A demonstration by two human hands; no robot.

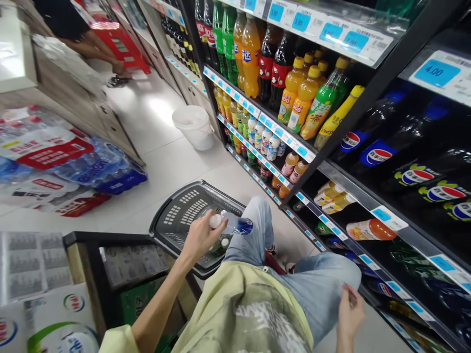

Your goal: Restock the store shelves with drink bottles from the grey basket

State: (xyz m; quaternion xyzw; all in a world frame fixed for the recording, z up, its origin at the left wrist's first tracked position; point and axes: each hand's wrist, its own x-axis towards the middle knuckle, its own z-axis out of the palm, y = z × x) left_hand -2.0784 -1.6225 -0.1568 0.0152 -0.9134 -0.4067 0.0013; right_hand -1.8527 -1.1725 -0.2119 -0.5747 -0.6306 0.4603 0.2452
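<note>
My left hand (200,235) is closed round the neck of a clear plastic bottle (232,224) with a white cap and a blue label. It holds the bottle sideways over a dark grey shopping basket (176,213) on the floor. Another white-capped bottle (222,243) lies in the basket under the hand. My right hand (349,311) rests beside my right knee on the jeans, fingers curled; nothing shows in it. I am crouched in front of the drinks shelves.
Shelves of soda, juice and Pepsi bottles (379,154) fill the right side. A white bucket (195,126) stands on the floor ahead. Shrink-wrapped water packs (91,166) lie at left, cartons (33,274) at lower left. Another person's legs (99,49) stand far back by a red stool.
</note>
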